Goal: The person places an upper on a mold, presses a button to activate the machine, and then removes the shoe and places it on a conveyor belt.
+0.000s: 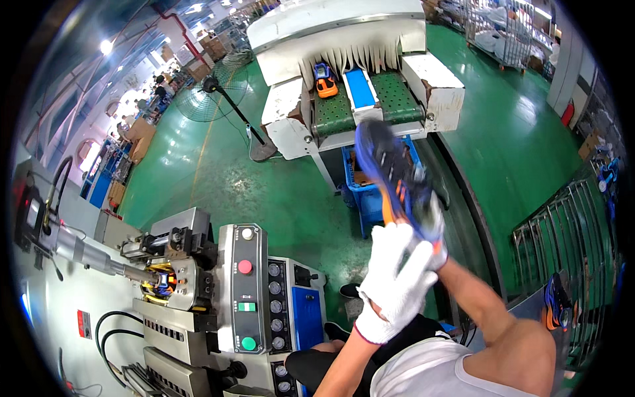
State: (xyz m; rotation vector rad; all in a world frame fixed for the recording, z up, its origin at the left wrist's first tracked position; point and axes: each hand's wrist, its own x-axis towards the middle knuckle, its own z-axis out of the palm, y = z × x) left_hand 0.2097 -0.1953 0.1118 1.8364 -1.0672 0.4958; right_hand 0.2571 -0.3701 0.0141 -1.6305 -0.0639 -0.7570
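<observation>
Blue, black and orange on one shoe (pixel 387 165), blurred by motion, held up before the body, just beyond the two white-gloved hands and slanting up and leftward from them. Clamped on the near part of the shoe, along its right side: one right hand (pixel 435 228), blurred and partly covered. Against the shoe's near end, overlapping the other glove in view: one left hand (pixel 395 271), fingers slightly apart; cannot tell gripping from mere support. Behind the shoe in view, lower down, one blue bin (pixel 370 210), partly hidden. Above and past it, one white tunnel machine (pixel 337 26) with one fringed curtain (pixel 370 58), one blue strip (pixel 359 88) and green perforated belt (pixel 400 99) to both sides; on the left side of the belt, one second shoe (pixel 324 79). Farther left, one standing fan (pixel 210 85) on the green floor (pixel 218 159). Nearer, at left, one control panel (pixel 233 291) with three round buttons, one white button (pixel 248 233), one red button (pixel 245 266) and one green button (pixel 249 343); beside it, five gauges (pixel 276 306) in a column, two more below. At right, one metal rack (pixel 542 231), with at least one further shoe (pixel 559 301) near it.
</observation>
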